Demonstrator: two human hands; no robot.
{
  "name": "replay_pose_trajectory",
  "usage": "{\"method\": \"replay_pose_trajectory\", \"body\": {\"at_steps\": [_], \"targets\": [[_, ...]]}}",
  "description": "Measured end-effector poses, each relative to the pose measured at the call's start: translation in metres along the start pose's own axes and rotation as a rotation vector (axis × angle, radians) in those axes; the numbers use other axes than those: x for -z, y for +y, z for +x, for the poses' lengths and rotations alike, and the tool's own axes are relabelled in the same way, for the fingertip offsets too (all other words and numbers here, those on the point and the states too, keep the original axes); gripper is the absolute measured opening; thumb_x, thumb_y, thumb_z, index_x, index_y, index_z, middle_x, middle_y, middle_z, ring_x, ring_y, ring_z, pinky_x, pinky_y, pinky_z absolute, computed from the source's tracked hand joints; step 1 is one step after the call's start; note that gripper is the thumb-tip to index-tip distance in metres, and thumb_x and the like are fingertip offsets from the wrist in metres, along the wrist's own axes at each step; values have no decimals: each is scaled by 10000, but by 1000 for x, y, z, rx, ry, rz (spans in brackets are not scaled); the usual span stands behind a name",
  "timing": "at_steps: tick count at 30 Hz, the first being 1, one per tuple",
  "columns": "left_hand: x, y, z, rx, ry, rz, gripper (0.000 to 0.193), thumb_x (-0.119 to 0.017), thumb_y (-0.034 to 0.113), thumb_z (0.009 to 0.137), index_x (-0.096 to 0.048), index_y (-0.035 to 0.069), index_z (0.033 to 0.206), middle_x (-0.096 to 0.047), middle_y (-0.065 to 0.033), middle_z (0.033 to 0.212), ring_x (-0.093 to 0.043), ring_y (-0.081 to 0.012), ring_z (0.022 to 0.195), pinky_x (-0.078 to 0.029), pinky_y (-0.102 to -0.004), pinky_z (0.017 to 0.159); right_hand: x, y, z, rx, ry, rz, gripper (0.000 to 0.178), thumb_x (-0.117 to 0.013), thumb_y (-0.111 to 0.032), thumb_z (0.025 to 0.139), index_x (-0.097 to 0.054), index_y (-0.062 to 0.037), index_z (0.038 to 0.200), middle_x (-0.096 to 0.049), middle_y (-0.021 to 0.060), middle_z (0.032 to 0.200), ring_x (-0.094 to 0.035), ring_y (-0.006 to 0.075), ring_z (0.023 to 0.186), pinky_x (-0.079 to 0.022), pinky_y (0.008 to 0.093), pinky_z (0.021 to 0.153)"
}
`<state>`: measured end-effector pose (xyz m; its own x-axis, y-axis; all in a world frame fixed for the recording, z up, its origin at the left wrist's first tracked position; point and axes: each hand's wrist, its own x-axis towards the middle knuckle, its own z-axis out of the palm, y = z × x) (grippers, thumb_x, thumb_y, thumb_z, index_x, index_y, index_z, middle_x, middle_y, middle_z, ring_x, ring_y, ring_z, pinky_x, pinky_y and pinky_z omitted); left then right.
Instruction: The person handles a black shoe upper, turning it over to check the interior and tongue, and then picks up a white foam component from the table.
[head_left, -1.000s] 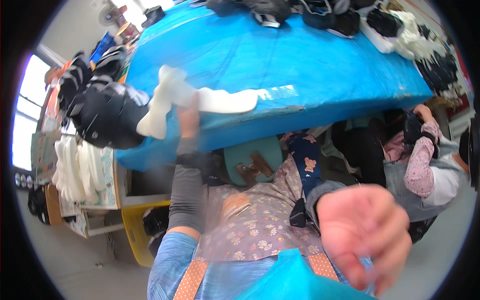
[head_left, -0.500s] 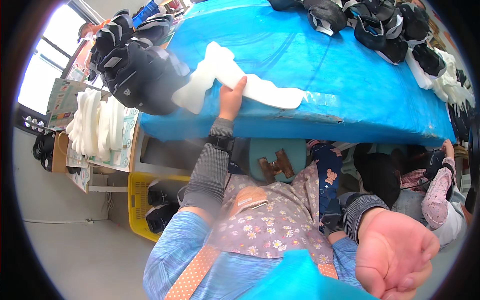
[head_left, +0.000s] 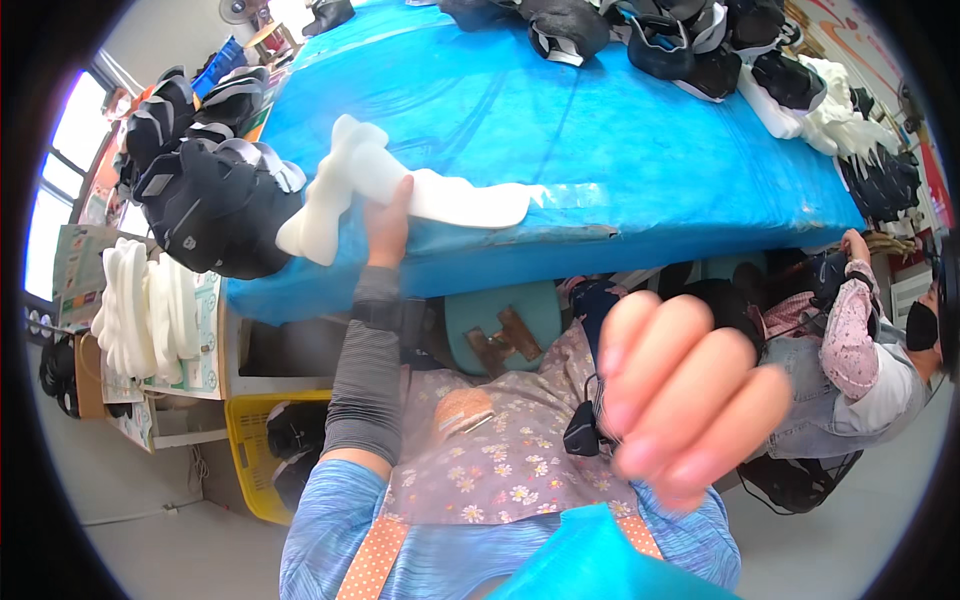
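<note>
My left hand point(head_left: 388, 222) reaches to the near edge of the blue-covered table point(head_left: 480, 120) and grips a long white foam piece point(head_left: 470, 202) with wavy edges. Against it leans another white foam piece point(head_left: 322, 195), set at an angle on the left. Part of each is hidden where they overlap. My right hand point(head_left: 690, 390) is raised close to the camera, in front of my flowered apron. Its fingers are curled in and somewhat blurred; I see nothing in them, though the palm is hidden.
Black shoes point(head_left: 215, 205) are piled left of the foam, with more black shoes point(head_left: 660, 45) along the far side. White foam pieces point(head_left: 145, 310) stand on a left side table. Below is a yellow crate point(head_left: 245, 440) holding black shoes. A co-worker point(head_left: 850, 350) sits at the right.
My view has shifted, so the table contents sit further left. My right hand has risen, turning from palm showing to curled fingers. My left hand keeps its grip on the foam.
</note>
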<state>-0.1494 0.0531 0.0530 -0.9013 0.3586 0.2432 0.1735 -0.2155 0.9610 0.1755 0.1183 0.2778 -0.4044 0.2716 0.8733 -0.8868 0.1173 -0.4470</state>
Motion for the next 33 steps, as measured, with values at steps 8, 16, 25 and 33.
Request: {"method": "replay_pose_trajectory", "body": {"at_steps": [8, 16, 25, 33], "targets": [[-12, 14, -6, -44, -27, 91, 317, -687, 215, 887, -644, -65, 1030, -678, -78, 998, -622, -151, 902, -482, -297, 788, -24, -29, -18, 100, -145, 197, 330, -494, -188, 991, -567, -223, 1311, -584, -97, 1292, -584, 174, 1049, -338, 429, 1013], [-10, 20, -14, -43, -50, -4, 326, -687, 238, 876, -671, -73, 976, -705, -117, 938, -660, -183, 864, -503, -325, 741, -42, -22, -6, 121, -67, 267, 307, -529, -193, 981, -606, -250, 1272, -576, -171, 1271, -540, 118, 1028, -330, 406, 1000], [-10, 21, -8, -40, -74, 33, 354, -681, 266, 872, -669, -72, 976, -703, -124, 916, -666, -195, 838, -506, -327, 725, -19, 1, 28, 404, -257, -84, 256, -570, -214, 960, -559, -333, 1187, -531, -222, 1157, -448, 83, 1030, -348, 337, 953], [-10, 26, -14, -3, -61, 65, 350, -674, 273, 880, -667, -56, 1000, -695, -110, 940, -653, -177, 856, -501, -307, 751, -30, 7, 34, 710, -45, -243, 148, -568, -257, 960, -544, -296, 1101, -516, -192, 1046, -455, 85, 998, -348, 383, 958]]}}
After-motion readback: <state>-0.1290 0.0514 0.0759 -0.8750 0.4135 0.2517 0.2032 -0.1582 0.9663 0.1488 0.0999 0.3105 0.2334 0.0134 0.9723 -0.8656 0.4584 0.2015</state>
